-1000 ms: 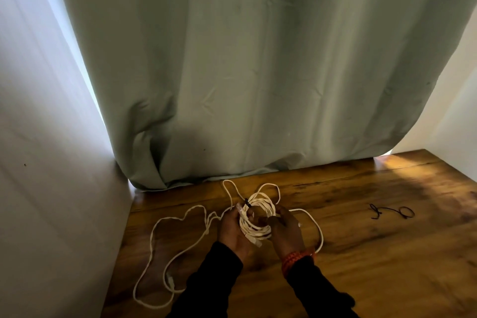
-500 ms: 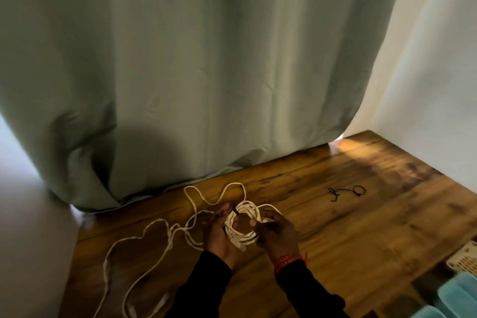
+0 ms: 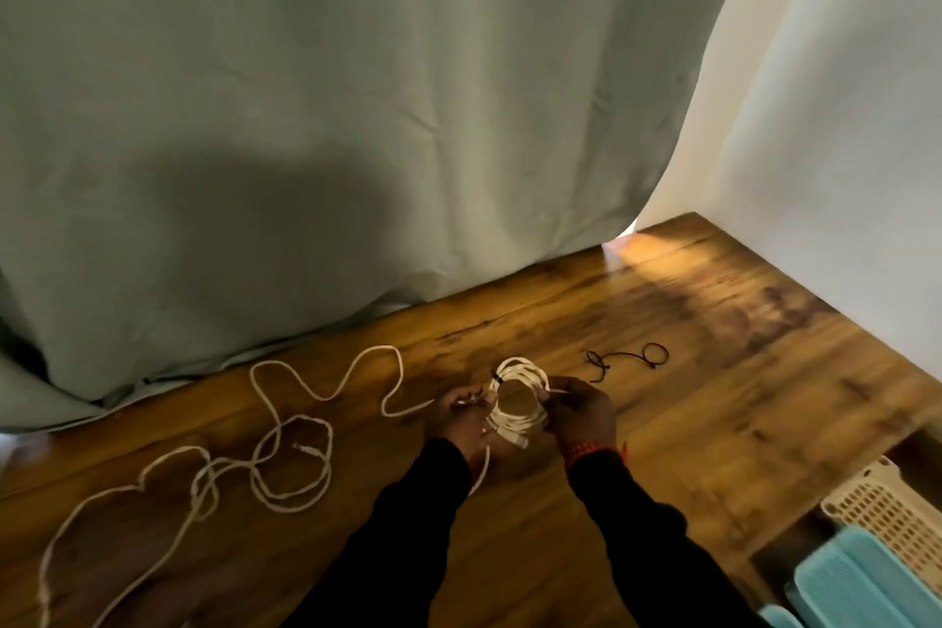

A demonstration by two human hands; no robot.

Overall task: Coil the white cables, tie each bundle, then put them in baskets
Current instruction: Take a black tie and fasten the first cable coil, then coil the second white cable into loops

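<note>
Coiling: a white cable bundle (image 3: 517,398) is held upright above the worktop (image 3: 713,398), between both hands, at about 6 o'clock of the view's centre.
Left grip: the left hand (image 3: 466,416) has its fingers curled round the bundle's 9 o'clock side.
Right grip: the right hand (image 3: 578,416) pinches the bundle's 3 o'clock side with curled fingers; a red wristband (image 3: 586,450) sits at its wrist.
Tie on bundle: a small dark band (image 3: 495,378) crosses the coil near its 11 o'clock edge.
Loose cable: an uncoiled white cable (image 3: 285,454) trails from the left hand toward 9 o'clock and lies in slack loops over the worktop down to 7 o'clock of the frame.
Spare tie: a black tie (image 3: 628,358) lies on the worktop at 1 o'clock from the bundle, apart from it.
Baskets: a cream basket (image 3: 889,513) and a blue basket (image 3: 866,581) sit beyond the worktop's edge, at 4 o'clock.
Backdrop: a pale green curtain (image 3: 357,117) hangs behind, its hem touching the worktop.
</note>
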